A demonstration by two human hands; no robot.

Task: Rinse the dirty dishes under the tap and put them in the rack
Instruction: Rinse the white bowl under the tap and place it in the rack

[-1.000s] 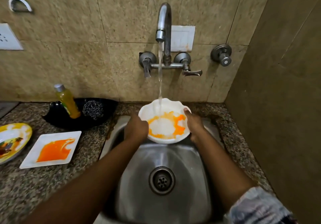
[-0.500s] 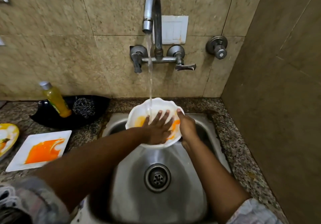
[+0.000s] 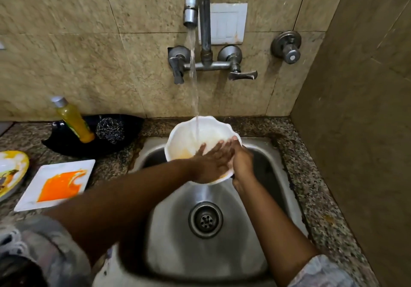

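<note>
Two hands work the rinse: your right hand (image 3: 242,164) grips the white bowl (image 3: 191,137) while left fingers (image 3: 219,151), straight together, rub inside; next, clear remaining orange.

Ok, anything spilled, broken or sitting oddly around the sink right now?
Nothing stands out. The yellow soap bottle leans tilted in the black dish beside the steel scrubber, apparently resting there. Orange mess stays on the square plate.

The left hand (image 3: 211,164) hides part of the bowl (image 3: 189,135).
</note>
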